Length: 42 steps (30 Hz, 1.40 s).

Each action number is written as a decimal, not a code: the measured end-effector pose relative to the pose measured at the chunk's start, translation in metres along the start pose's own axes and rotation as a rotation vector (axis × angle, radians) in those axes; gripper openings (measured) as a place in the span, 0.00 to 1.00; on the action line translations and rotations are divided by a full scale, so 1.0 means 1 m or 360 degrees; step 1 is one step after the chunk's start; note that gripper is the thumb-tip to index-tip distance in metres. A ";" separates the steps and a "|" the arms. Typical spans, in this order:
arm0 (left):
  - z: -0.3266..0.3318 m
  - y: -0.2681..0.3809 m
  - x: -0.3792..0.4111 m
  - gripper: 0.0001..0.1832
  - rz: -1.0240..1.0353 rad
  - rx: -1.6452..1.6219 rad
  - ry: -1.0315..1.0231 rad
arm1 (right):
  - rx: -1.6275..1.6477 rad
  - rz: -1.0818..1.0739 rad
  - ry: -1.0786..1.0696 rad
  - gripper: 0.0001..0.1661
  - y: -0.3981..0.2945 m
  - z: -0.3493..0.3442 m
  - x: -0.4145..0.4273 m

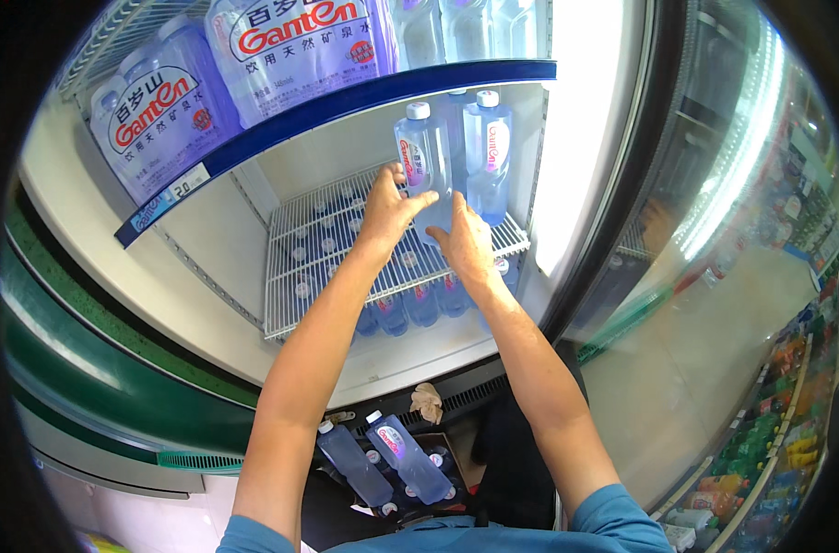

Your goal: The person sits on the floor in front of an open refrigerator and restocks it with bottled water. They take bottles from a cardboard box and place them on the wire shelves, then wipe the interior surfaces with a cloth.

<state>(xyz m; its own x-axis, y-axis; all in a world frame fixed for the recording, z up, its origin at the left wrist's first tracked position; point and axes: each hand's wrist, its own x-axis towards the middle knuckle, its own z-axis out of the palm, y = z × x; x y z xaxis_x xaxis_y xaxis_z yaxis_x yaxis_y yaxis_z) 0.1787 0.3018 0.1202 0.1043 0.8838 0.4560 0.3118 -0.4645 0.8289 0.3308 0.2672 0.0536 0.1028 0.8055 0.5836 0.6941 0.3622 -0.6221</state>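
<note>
A clear Ganten water bottle (421, 155) with a white cap stands upright over the wire shelf (309, 256) of the drinks cooler. My left hand (388, 207) grips its left side, thumb across the front. Lower down on the right, my right hand (469, 238) holds the same bottle near its base. Whether the base rests on the wires is hidden by my hands. Just to the right stands another Ganten bottle (488, 162), its label turned partly sideways. Part of a further bottle (456, 131) shows behind these two.
Shrink-wrapped Ganten packs (302, 52) fill the shelf above, behind a blue front rail (336, 114). Several bottles (419, 304) stand below the wire shelf. Before my body, two bottles (409, 460) lie across others in a carton. The glass door (668, 207) is at the right.
</note>
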 end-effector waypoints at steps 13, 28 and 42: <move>0.009 -0.064 0.038 0.34 -0.0290 0.0005 -0.0014 | -0.0263 0.0024 0.0041 0.34 0.008 0.067 0.067; 0.028 -0.103 0.089 0.34 -0.0129 -0.0105 0.0012 | -0.0072 -0.0323 0.0376 0.26 0.000 0.044 0.056; 0.021 -0.085 0.060 0.42 -0.0148 0.0190 0.0148 | 0.0099 0.0713 0.0295 0.42 0.084 -0.005 -0.175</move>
<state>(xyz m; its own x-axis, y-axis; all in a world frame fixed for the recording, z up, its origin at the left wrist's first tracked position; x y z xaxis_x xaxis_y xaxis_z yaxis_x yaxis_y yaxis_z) 0.1784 0.3953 0.0696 -0.0165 0.9110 0.4120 0.4265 -0.3663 0.8270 0.3745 0.1548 -0.0981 0.5108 0.7936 0.3306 0.5090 0.0307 -0.8602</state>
